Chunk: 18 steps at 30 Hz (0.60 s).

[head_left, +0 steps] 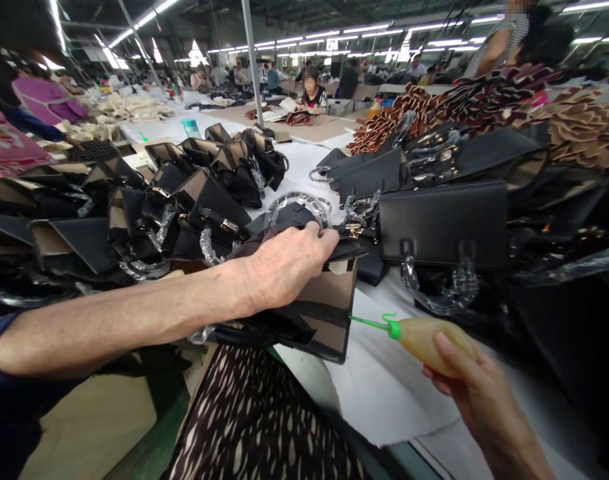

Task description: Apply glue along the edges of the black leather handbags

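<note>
Starting at the left of the frame, a row of black bags lies tipped across the bench, their handles wrapped in clear film. At centre, the left hand extends from the lower left. Its fingers are closed over the top edge of a bag and grip it firmly. This bag sits at centre frame, tilted, black outside with a brown panel showing. It is held above a patterned lap and the bench edge.

To its right, a yellowish bottle with a green nozzle points left. The nozzle tip is just beside the brown panel; contact cannot be confirmed. The right hand, lower right, has its fingers curled shut round the bottle's base.

A stack of further black bags stands at right. Brown strips are piled behind it in the upper right.
</note>
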{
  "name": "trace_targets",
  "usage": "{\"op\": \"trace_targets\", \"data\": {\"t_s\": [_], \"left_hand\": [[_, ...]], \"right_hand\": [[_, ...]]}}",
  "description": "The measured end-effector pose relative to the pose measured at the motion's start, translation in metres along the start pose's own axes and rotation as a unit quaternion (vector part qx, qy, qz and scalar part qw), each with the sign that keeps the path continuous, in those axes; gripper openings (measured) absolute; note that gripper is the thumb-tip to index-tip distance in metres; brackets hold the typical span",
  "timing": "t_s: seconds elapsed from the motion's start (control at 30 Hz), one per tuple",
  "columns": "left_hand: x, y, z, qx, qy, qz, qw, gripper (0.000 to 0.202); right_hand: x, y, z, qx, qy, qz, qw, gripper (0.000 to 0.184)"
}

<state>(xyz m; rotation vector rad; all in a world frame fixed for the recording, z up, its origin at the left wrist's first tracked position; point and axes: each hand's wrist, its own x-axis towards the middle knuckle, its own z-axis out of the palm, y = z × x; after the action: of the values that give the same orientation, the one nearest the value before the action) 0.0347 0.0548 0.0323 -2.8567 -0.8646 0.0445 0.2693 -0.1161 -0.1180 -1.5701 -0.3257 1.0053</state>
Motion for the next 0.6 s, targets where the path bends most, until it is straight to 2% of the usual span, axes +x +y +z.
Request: {"op": "trace_targets", "data": {"t_s": [0.2, 0.3, 0.4, 0.6], "left_hand": [[0.009, -0.011, -0.035, -0.003, -0.017, 0.026, 1.0, 0.023], [0.013, -0.011, -0.043, 0.011, -0.008, 0.026, 1.0, 0.022], [0.011, -0.005, -0.033, 0.025, 0.002, 0.027, 0.999, 0.026], [0.001, 0.013, 0.01, -0.002, -0.006, 0.024, 1.0, 0.026]], "right_hand": [[-0.001, -0.002, 0.003, 0.012, -0.006, 0.029, 0.999, 0.056], [0.0, -0.004, 0.005, 0.025, -0.01, 0.034, 0.999, 0.059], [0.003, -0.006, 0.007, 0.021, -0.024, 0.014, 0.999, 0.056], [0.01, 0.002, 0.008, -0.003, -0.032, -0.017, 0.999, 0.047]]}}
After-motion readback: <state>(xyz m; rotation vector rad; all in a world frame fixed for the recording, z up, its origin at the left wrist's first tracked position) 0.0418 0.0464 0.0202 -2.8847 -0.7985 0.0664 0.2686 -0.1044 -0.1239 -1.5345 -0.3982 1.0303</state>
